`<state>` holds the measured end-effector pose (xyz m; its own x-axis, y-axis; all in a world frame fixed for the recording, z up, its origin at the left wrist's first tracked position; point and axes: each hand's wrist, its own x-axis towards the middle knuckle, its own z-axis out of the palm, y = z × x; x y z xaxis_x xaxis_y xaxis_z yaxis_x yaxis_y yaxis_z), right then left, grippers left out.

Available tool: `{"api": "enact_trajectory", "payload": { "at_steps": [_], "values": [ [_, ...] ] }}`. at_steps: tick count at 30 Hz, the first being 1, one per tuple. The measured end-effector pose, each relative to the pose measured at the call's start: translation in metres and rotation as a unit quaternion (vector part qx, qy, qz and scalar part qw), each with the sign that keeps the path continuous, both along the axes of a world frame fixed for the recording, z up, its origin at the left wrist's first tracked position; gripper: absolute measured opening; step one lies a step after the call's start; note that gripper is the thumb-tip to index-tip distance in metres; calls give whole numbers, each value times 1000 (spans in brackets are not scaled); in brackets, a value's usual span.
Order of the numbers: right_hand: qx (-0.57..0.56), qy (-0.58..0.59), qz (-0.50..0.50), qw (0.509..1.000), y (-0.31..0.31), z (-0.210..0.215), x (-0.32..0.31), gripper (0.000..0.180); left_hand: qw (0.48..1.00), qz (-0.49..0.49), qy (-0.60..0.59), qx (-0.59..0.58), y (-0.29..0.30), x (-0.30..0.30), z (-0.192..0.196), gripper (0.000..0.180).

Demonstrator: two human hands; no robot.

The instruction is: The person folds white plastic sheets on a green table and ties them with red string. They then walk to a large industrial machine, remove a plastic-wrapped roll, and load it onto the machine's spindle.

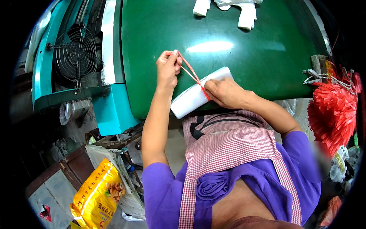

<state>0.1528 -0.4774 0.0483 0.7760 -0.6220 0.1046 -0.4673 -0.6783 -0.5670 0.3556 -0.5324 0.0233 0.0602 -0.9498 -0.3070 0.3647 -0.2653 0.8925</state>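
Note:
A white folded bundle (187,103), seemingly of thin plastic, lies slantwise at the near edge of the green belt surface. Around its middle runs a red plastic tie strip (189,69), crossing on top and looping up to the left. My left hand (168,69) is closed on the looped end, holding it taut above the green surface. My right hand (225,91) is closed over the right part of the bundle, thumb and fingers right beside the strip's crossing. Its fingertips are partly hidden, so I cannot tell whether they also pinch the strip.
More white folded pieces (247,15) lie at the far edge of the green belt surface (152,30). A thick bunch of red strips (331,110) hangs at the right. On the left are a wire-guarded fan (78,53) and a yellow printed bag (98,194).

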Motion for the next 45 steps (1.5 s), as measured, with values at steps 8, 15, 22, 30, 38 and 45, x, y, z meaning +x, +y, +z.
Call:
{"api": "enact_trajectory", "payload": {
  "at_steps": [8, 15, 22, 30, 38, 45],
  "values": [
    [-25, 24, 10, 999, -9, 15, 6, 16, 975, 30, -216, -28, -10, 10, 8, 11],
    [-218, 91, 37, 971, -35, 6, 23, 36, 866, 169, -374, -285, 70, 25, 29, 27],
    [119, -63, 79, 988, -78, 16, 63, 24, 939, 38, -334, -76, 77, 21, 13, 71],
    [-311, 261, -351, 844, -258, 9, -46, 80, 573, 68, -794, -192, -19, 98, 59, 57],
    [-218, 223, -237, 920, -261, 66, -85, 17, 680, -93, -659, -307, 20, 28, 32, 47],
    [-33, 122, 74, 989, -237, 142, -94, 25, 644, -211, -591, -437, 53, -17, 55, 60]
  ]
}}
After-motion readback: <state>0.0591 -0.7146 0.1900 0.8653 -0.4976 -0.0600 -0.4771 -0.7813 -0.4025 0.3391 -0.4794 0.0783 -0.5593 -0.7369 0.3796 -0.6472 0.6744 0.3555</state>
